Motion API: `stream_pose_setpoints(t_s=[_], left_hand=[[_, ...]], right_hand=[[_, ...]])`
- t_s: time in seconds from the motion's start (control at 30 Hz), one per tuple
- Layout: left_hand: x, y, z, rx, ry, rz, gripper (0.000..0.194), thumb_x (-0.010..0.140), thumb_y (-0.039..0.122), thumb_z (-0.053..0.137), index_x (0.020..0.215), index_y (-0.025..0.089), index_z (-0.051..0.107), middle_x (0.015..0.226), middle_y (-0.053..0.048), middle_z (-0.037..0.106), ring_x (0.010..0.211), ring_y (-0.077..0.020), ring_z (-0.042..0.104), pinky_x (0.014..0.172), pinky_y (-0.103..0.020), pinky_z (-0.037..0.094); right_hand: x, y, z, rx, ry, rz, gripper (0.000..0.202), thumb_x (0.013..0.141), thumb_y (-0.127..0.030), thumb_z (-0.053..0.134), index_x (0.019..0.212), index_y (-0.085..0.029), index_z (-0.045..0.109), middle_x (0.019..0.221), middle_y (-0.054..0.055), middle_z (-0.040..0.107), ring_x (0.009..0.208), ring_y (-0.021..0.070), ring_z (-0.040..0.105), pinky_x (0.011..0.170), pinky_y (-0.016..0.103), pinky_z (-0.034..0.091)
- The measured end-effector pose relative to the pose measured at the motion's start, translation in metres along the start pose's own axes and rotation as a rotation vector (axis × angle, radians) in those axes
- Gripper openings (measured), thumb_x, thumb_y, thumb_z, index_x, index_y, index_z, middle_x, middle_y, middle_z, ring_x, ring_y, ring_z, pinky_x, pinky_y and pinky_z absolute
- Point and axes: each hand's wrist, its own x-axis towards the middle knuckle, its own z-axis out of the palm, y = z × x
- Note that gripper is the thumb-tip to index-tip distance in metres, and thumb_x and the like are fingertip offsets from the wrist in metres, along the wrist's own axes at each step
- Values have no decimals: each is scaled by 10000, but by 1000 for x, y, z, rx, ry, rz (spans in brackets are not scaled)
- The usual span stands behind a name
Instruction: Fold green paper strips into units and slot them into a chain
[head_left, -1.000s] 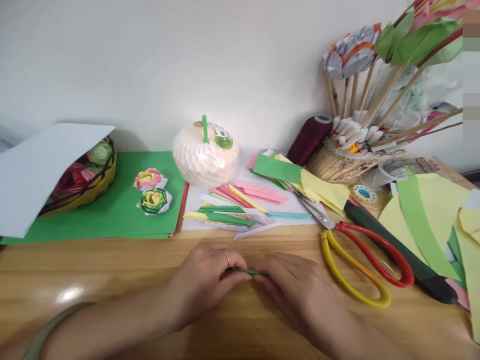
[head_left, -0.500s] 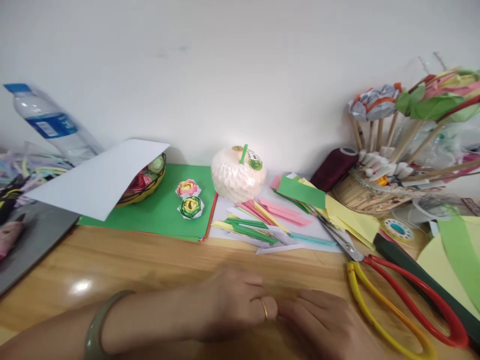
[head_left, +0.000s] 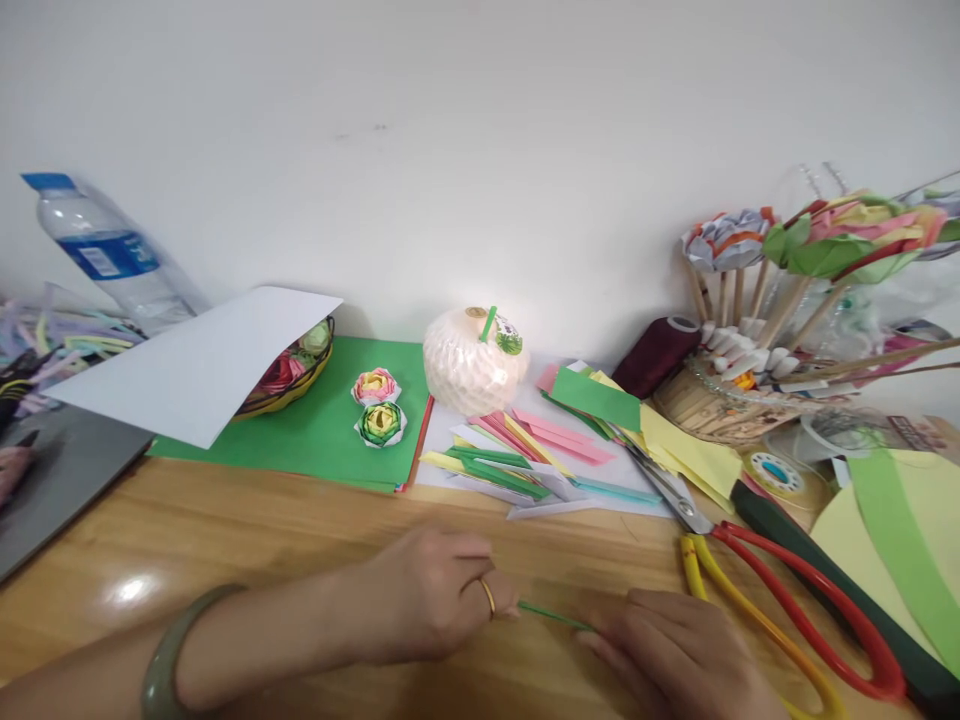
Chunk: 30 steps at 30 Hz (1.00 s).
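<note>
Left hand point(head_left: 442, 595): fingertips pinched on the green strip point(head_left: 555, 616).
Right hand point(head_left: 667, 650): pinches it too, further along.
Strip risk: looks thin; could kink or tear if the hands pull unevenly.
Strip position: bridges the gap, three o'clock from left fingertips, ten o'clock from right.
Folded papers point(head_left: 510, 472): twelve o'clock from strip.
Scissors point(head_left: 721, 530): two o'clock, near right hand.

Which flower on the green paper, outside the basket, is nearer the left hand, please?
The green flower, in front; the pink flower sits behind it.
</note>
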Motion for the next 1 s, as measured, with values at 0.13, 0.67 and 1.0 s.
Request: stream_pose_setpoints(t_s=[0.13, 0.67, 1.0], left_hand=[[2, -2, -1, -15, 29, -23, 305, 936, 167, 387, 680, 136, 551, 545, 22, 507, 484, -97, 427, 419, -226, 305], [-3, -45, -7, -139, 150, -193, 514, 842, -34, 301, 1298, 187, 386, 872, -54, 617, 818, -155, 542, 706, -286, 483], [-3, -54, -6, 39, 177, -323, 620, 771, -84, 309, 1308, 207, 416, 1269, -96, 514, 1127, -224, 448, 932, -441, 414]], right_hand=[[2, 4, 2, 43, 9, -15, 304, 956, -194, 335, 769, -177, 575, 593, 0, 557, 529, 113, 525, 504, 221, 390], [2, 23, -16, 103, 169, 324, 174, 912, -243, 433, 811, -210, 570, 634, -12, 618, 551, 111, 586, 501, 194, 448], [7, 26, -12, -16, 213, 355, 198, 904, -271, 430, 817, -212, 598, 707, 1, 677, 596, 128, 630, 531, 211, 482]])
